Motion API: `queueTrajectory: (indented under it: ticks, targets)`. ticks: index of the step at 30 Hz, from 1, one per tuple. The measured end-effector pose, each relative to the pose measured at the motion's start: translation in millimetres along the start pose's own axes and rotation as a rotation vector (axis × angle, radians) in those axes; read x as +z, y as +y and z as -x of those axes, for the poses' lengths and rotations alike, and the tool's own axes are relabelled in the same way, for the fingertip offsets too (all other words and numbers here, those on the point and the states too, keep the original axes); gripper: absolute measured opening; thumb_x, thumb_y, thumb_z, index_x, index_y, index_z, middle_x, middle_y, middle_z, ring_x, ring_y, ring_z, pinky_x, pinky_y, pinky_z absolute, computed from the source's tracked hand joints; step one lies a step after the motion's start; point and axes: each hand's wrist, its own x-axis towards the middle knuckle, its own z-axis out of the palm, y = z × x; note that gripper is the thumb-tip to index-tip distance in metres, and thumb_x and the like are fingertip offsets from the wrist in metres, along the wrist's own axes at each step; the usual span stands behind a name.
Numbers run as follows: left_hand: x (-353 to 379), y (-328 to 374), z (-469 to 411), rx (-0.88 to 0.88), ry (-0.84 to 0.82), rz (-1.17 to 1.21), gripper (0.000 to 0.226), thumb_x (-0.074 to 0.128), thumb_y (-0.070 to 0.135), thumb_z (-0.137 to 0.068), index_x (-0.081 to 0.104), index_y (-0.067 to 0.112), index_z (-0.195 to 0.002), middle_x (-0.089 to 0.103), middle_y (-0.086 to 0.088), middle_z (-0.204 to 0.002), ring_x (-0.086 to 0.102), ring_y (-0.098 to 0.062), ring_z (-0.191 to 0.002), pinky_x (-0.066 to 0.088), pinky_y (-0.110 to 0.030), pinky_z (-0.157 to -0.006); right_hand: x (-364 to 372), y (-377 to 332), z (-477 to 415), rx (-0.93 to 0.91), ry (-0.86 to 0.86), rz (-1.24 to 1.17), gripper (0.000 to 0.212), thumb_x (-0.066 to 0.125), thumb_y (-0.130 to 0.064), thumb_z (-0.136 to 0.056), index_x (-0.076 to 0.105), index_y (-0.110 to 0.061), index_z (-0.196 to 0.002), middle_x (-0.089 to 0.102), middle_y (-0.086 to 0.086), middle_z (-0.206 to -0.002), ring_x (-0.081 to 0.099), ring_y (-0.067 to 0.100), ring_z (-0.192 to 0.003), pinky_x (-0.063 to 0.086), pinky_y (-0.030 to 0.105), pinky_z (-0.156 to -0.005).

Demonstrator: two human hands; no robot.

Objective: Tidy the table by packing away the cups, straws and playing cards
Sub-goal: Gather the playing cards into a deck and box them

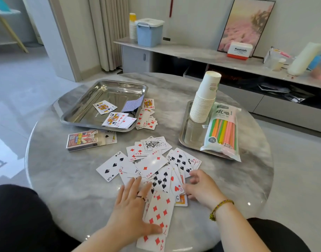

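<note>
Playing cards (152,168) lie spread face up across the near middle of the round marble table (68,182). My left hand (132,206) lies flat with straight fingers on the cards' left side, its thumb on a red diamonds card (158,213). My right hand (201,188) touches the pile's right edge with loosely curled fingers. More cards (112,117) lie in and beside a steel tray (79,113) at the back left. A card box (82,140) lies in front of that tray. A stack of paper cups (205,100) and a pack of coloured straws (223,131) sit in a second tray (183,131) at the right.
Behind the table runs a long low cabinet (201,55) with a blue lidded bin (149,32), another cup stack (132,26), a framed picture (246,27) and a Panasonic box (239,50). My dark-clothed knees are at both lower corners.
</note>
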Motion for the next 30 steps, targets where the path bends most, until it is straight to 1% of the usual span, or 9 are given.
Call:
queueTrajectory:
  ticks: [3, 7, 10, 12, 16, 18, 21, 26, 30]
  targets:
    - [-4.6, -5.5, -14.4, -0.052, 0.067, 0.003, 0.114, 0.062, 0.069, -0.059, -0.009, 0.033, -0.141, -0.02, 0.003, -0.152, -0.023, -0.017, -0.138, -0.02, -0.031, -0.104, 8.7, 0.3, -2.6, -0.027, -0.062, -0.162, 0.035, 0.059, -0.003, -0.081, 0.045, -0.013, -0.112, 0.05, -0.003, -0.085, 0.055, 0.011, -0.064, 0.049, 0.016, -0.056]
    - [-11.8, -14.8, -34.6, -0.076, 0.084, 0.051, 0.113, 0.063, 0.069, -0.059, -0.004, 0.033, -0.142, -0.016, 0.003, -0.153, -0.017, -0.017, -0.14, -0.013, -0.032, -0.111, 22.2, -7.1, -7.4, -0.122, -0.079, -0.198, 0.027, 0.055, -0.001, -0.082, 0.052, -0.015, -0.105, 0.054, -0.008, -0.088, 0.056, 0.011, -0.076, 0.047, 0.014, -0.059]
    - [-20.2, -29.8, -47.9, -0.122, 0.178, 0.141, 0.101, 0.063, 0.064, -0.063, 0.008, 0.031, -0.142, -0.004, 0.002, -0.154, -0.004, -0.019, -0.142, -0.002, -0.034, -0.114, 12.9, -10.2, -17.6, -0.242, 0.211, -0.081, 0.025, 0.054, -0.005, -0.083, 0.057, -0.015, -0.105, 0.061, -0.002, -0.105, 0.055, 0.016, -0.098, 0.042, 0.02, -0.079]
    - [-28.8, -46.2, -53.3, -0.259, 0.301, 0.205, 0.089, 0.058, 0.06, -0.072, 0.015, 0.024, -0.142, 0.008, -0.003, -0.153, 0.005, -0.022, -0.141, 0.005, -0.036, -0.114, -1.1, -8.7, -26.6, -0.252, 0.383, 0.029, 0.033, 0.054, -0.006, -0.083, 0.055, -0.007, -0.115, 0.056, 0.009, -0.121, 0.05, 0.022, -0.114, 0.036, 0.026, -0.094]
    - [-37.2, -67.4, -56.0, -0.429, 0.302, 0.157, 0.083, 0.045, 0.06, -0.081, 0.013, 0.015, -0.143, 0.011, -0.008, -0.153, 0.005, -0.024, -0.142, 0.006, -0.038, -0.115, -4.5, -3.6, -39.6, -0.171, 0.363, 0.324, 0.038, 0.058, -0.018, -0.082, 0.05, -0.003, -0.116, 0.052, 0.014, -0.125, 0.042, 0.028, -0.12, 0.03, 0.03, -0.099]
    - [-34.5, -61.7, -54.1, -0.39, 0.243, 0.101, 0.088, 0.042, 0.065, -0.079, 0.008, 0.016, -0.143, 0.008, -0.006, -0.154, 0.003, -0.024, -0.142, 0.005, -0.038, -0.115, 4.0, -3.8, -41.9, -0.187, 0.322, 0.481, 0.044, 0.056, -0.027, -0.083, 0.046, -0.006, -0.12, 0.047, 0.011, -0.13, 0.036, 0.025, -0.124, 0.024, 0.029, -0.104]
    - [-28.9, -46.3, -50.2, -0.326, 0.187, 0.083, 0.095, 0.044, 0.069, -0.074, 0.003, 0.019, -0.143, 0.006, -0.002, -0.154, 0.003, -0.023, -0.142, 0.006, -0.038, -0.114, 18.4, -7.3, -40.5, -0.197, 0.261, 0.568, 0.057, 0.052, -0.034, -0.086, 0.033, -0.011, -0.134, 0.026, 0.007, -0.147, 0.017, 0.023, -0.137, 0.012, 0.028, -0.112]
    - [-23.2, -26.0, -40.8, -0.248, 0.163, 0.147, 0.104, 0.051, 0.071, -0.067, -0.001, 0.024, -0.143, 0.005, 0.004, -0.154, 0.002, -0.02, -0.141, 0.007, -0.037, -0.115, 38.2, -11.9, -27.9, -0.36, 0.254, 0.63, 0.041, 0.048, -0.03, -0.087, 0.042, -0.012, -0.123, 0.039, 0.003, -0.135, 0.029, 0.022, -0.123, 0.019, 0.021, -0.099]
    - [-8.0, -3.7, -22.8, -0.142, 0.138, 0.182, 0.114, 0.052, 0.075, -0.058, -0.007, 0.028, -0.142, -0.004, 0.005, -0.154, -0.007, -0.016, -0.141, 0.0, -0.032, -0.114, 50.9, -15.6, -22.2, -0.469, 0.209, 0.559, 0.036, 0.041, -0.018, -0.09, 0.043, -0.011, -0.125, 0.042, 0.0, -0.136, 0.031, 0.019, -0.124, 0.019, 0.017, -0.099]
